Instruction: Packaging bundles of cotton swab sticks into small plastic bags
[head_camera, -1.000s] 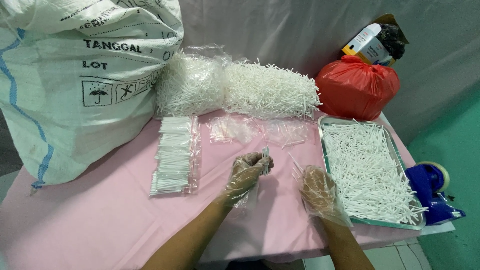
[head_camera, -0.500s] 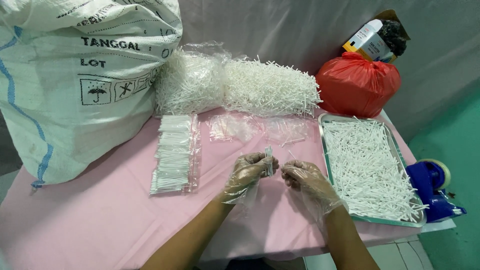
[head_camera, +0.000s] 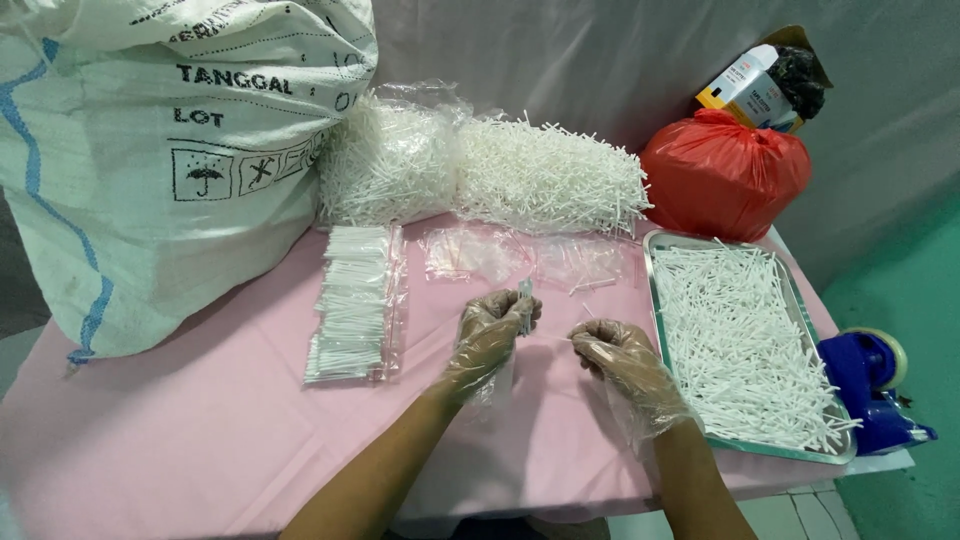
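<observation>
Both my hands wear thin clear plastic gloves over a pink tablecloth (head_camera: 200, 440). My left hand (head_camera: 490, 332) pinches a small clear plastic sleeve (head_camera: 524, 300) held upright near its fingertips. My right hand (head_camera: 615, 352) is just to the right of it, fingers curled, holding a thin white stick (head_camera: 586, 312). A metal tray (head_camera: 660, 300) full of loose white sticks lies right of my right hand. A stack of packed sticks in clear bags (head_camera: 352, 305) lies to the left.
A big white woven sack (head_camera: 170, 150) stands at the back left. Heaps of white sticks (head_camera: 545, 175) and empty clear sleeves (head_camera: 520, 258) lie at the back. A red plastic bag (head_camera: 725, 175) and a blue tape dispenser (head_camera: 870, 385) sit at the right.
My right hand has moved from beside the tray leftward and up toward my left hand. My left hand with the sleeve has stayed almost still.
</observation>
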